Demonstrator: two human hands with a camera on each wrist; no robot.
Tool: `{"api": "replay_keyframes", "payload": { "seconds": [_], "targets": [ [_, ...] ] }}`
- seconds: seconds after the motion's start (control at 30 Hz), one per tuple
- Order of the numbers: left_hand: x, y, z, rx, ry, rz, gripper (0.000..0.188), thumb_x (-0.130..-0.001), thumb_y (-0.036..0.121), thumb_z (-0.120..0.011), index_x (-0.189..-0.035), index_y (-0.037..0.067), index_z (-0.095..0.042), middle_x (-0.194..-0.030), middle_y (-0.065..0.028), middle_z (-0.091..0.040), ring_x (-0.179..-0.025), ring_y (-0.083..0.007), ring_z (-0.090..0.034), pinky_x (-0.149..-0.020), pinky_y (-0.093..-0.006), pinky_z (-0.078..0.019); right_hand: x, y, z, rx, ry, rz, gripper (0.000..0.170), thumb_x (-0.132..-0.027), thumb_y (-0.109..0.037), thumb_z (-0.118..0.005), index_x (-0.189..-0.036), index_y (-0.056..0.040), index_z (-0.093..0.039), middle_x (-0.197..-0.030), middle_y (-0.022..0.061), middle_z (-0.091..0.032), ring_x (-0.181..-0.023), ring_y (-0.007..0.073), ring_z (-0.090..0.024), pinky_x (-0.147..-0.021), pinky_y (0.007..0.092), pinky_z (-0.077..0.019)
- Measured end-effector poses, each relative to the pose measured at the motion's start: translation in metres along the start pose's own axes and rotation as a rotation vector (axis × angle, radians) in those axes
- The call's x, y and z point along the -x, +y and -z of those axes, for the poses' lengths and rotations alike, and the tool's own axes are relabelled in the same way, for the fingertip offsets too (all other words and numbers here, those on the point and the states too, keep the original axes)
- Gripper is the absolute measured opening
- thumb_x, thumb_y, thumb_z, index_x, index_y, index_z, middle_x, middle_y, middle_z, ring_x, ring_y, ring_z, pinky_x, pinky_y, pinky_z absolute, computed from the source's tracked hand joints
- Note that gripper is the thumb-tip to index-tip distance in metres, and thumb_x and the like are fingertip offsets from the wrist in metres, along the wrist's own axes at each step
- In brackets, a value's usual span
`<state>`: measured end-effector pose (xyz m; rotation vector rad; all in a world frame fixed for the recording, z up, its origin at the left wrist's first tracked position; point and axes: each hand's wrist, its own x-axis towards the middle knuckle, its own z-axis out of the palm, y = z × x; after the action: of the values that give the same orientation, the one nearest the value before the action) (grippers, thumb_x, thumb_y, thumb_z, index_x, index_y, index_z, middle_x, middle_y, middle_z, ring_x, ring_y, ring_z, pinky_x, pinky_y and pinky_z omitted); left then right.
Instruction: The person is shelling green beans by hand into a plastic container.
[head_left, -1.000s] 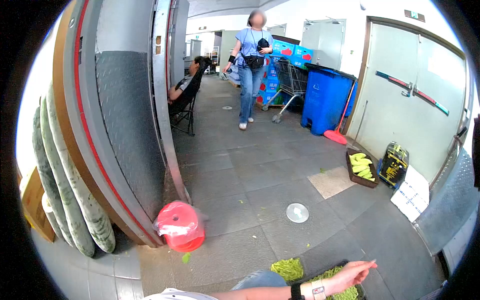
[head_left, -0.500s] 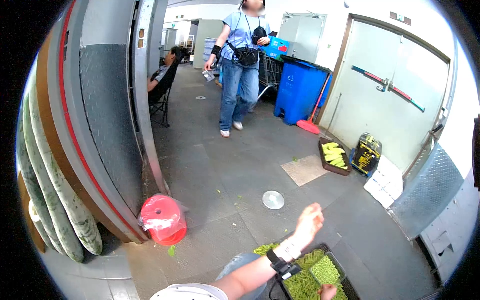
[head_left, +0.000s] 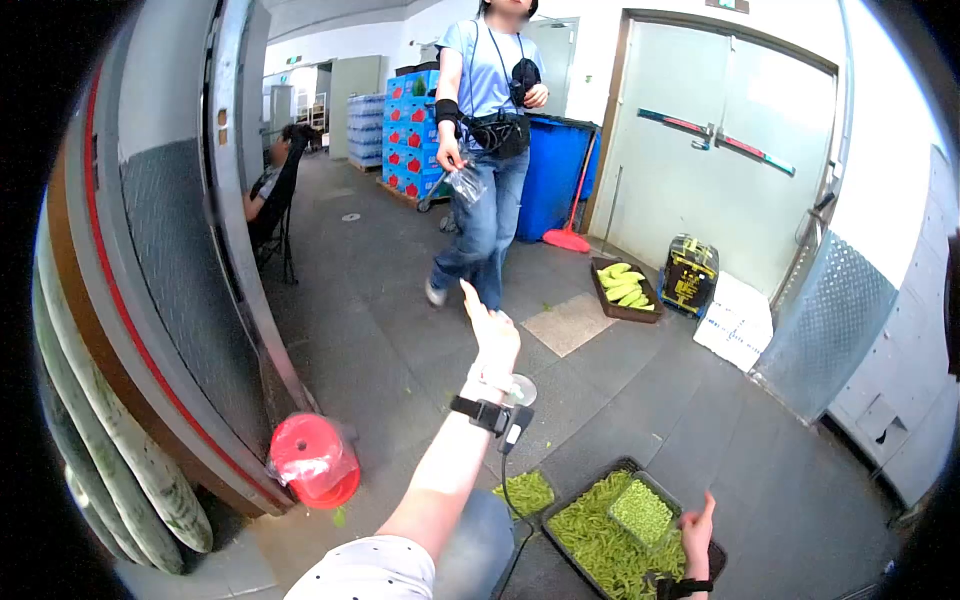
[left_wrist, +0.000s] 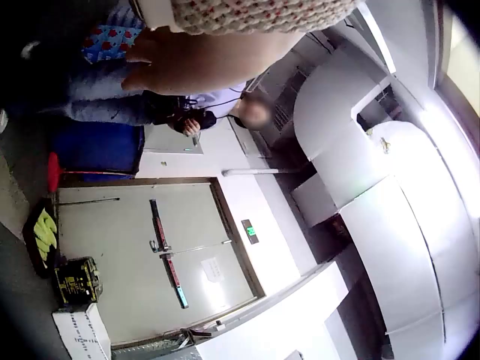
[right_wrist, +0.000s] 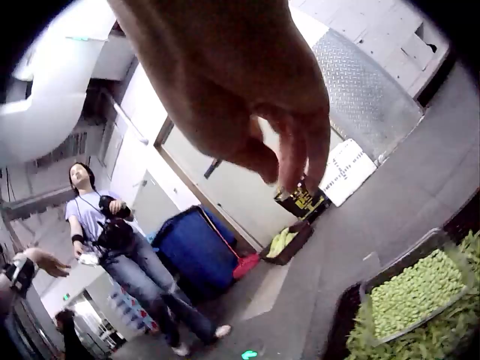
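The left hand point(head_left: 492, 335) is stretched out at mid-frame in the head view, fingers extended toward a standing person point(head_left: 490, 150), holding nothing. In the left wrist view the left hand point(left_wrist: 202, 64) crosses the top. The right hand point(head_left: 697, 530) hovers at the right edge of a dark crate point(head_left: 548, 520) of green pods point(head_left: 590, 535), beside a clear tub of shelled green beans point(head_left: 642, 512). From the right wrist view, the right hand point(right_wrist: 247, 97) has loosely bent fingers with nothing between them. The person holds a clear plastic packet point(head_left: 466, 184).
A red stool point(head_left: 312, 460) stands by the door frame at left, near long pale gourds point(head_left: 140, 440). A second pile of pods point(head_left: 527, 494) lies left of the crate. Further back are a brown tray of yellow-green vegetables point(head_left: 628, 290), a blue bin point(head_left: 552, 180) and a white box point(head_left: 737, 322).
The left hand has moved left and up, away from the crate. The right hand has come into view and shifted right of the tub. The standing person has walked closer.
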<state>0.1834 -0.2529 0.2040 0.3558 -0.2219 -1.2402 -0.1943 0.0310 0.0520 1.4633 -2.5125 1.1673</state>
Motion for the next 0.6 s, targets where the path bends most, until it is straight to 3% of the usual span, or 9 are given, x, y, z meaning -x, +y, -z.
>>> {"api": "replay_keyframes", "payload": {
  "seconds": [0.03, 0.13, 0.17, 0.2, 0.3, 0.43, 0.47, 0.53, 0.6],
  "targets": [
    [-0.003, 0.004, -0.009, -0.041, -0.015, -0.016, 0.101, -0.063, 0.068, -0.048, -0.132, 0.018, 0.006, -0.139, -0.0036, 0.003, -0.128, -0.0197, 0.003, -0.100, -0.0398, 0.0033, -0.002, 0.001, -0.002, 0.106, 0.122, 0.236, 0.045, -0.072, 0.003, -0.050, -0.113, -0.0073, -0.037, -0.071, 0.0135, -0.058, -0.067, 0.0288, -0.057, -0.060, 0.0351, -0.0436],
    [-0.009, 0.003, -0.042, -0.235, 0.030, -0.151, 0.104, -0.065, 0.056, -0.059, -0.132, 0.011, 0.008, -0.139, -0.0092, 0.002, -0.127, -0.0209, -0.005, -0.102, -0.0362, -0.0053, -0.006, -0.002, 0.002, -0.156, 0.150, 0.215, 0.046, -0.067, 0.006, -0.053, -0.110, -0.0057, -0.041, -0.072, 0.0080, -0.059, -0.065, 0.0197, -0.056, -0.061, 0.0286, -0.0449],
    [-0.031, -0.009, -0.043, -0.243, 0.064, -0.144, 0.104, -0.066, 0.045, -0.065, -0.131, 0.008, 0.006, -0.137, -0.0127, -0.010, -0.124, -0.0215, -0.016, -0.101, -0.0367, -0.0133, -0.014, 0.011, 0.003, -0.470, 0.017, -0.013, 0.038, -0.067, 0.005, -0.055, -0.103, -0.0032, -0.046, -0.068, 0.0068, -0.059, -0.062, 0.0165, -0.055, -0.059, 0.0273, -0.0446],
    [-0.046, -0.021, -0.044, -0.288, 0.053, -0.146, 0.103, -0.066, 0.041, -0.067, -0.131, 0.007, 0.005, -0.135, -0.0143, -0.015, -0.121, -0.0221, -0.022, -0.099, -0.0361, -0.0178, -0.022, 0.022, 0.005, -0.458, -0.092, -0.195, 0.010, -0.073, -0.004, -0.056, -0.080, 0.0010, -0.051, -0.055, 0.0079, -0.053, -0.055, 0.0133, -0.053, -0.053, 0.0276, -0.0421],
    [-0.045, -0.044, -0.065, -0.384, 0.087, -0.151, 0.103, -0.065, 0.033, -0.070, -0.131, 0.005, 0.004, -0.131, -0.0170, -0.023, -0.116, -0.0228, -0.031, -0.096, -0.0354, -0.0261, -0.029, 0.042, 0.004, -0.190, 0.175, -0.100, 0.025, -0.081, -0.016, -0.051, -0.064, 0.0014, -0.044, -0.044, 0.0098, -0.042, -0.045, 0.0128, -0.047, -0.046, 0.0300, -0.0369],
    [-0.031, -0.060, -0.086, -0.346, -0.058, -0.080, 0.106, -0.064, 0.048, -0.066, -0.131, 0.004, 0.004, -0.132, -0.0192, -0.018, -0.121, -0.0242, -0.023, -0.099, -0.0351, -0.0214, -0.022, 0.014, 0.011, -0.141, 0.393, 0.176, 0.018, -0.086, -0.015, -0.041, -0.075, -0.0009, -0.040, -0.048, 0.0090, -0.041, -0.044, 0.0181, -0.043, -0.045, 0.0351, -0.0339],
    [-0.020, -0.062, -0.090, -0.167, -0.235, 0.075, 0.109, -0.062, 0.055, -0.062, -0.130, 0.006, 0.007, -0.134, -0.0190, -0.012, -0.123, -0.0284, -0.018, -0.099, -0.0404, -0.0184, -0.016, 0.001, 0.026, -0.300, 0.050, -0.203, 0.016, -0.084, -0.007, -0.038, -0.100, -0.0036, -0.040, -0.074, 0.0123, -0.054, -0.067, 0.0221, -0.054, -0.057, 0.0340, -0.0413],
    [0.041, -0.046, -0.109, 0.274, -0.511, 0.391, 0.111, -0.061, 0.066, -0.053, -0.129, 0.009, 0.014, -0.135, -0.0215, -0.006, -0.125, -0.0332, -0.011, -0.099, -0.0488, -0.0148, -0.014, 0.001, 0.019, -0.280, 0.159, -0.005, 0.034, -0.083, -0.004, -0.039, -0.116, -0.0072, -0.030, -0.098, 0.0152, -0.048, -0.089, 0.0246, -0.049, -0.071, 0.0343, -0.0407],
    [0.093, -0.029, -0.123, 0.548, -0.580, 0.624, 0.088, -0.067, 0.061, -0.050, -0.128, 0.007, -0.014, -0.130, -0.0214, -0.018, -0.122, -0.0349, -0.018, -0.098, -0.0514, -0.0170, -0.012, 0.005, 0.022, -0.405, 0.057, -0.014, 0.055, -0.082, -0.004, -0.041, -0.130, -0.0104, -0.016, -0.129, 0.0186, -0.024, -0.118, 0.0301, -0.030, -0.092, 0.0377, -0.0307]
  ]
}}
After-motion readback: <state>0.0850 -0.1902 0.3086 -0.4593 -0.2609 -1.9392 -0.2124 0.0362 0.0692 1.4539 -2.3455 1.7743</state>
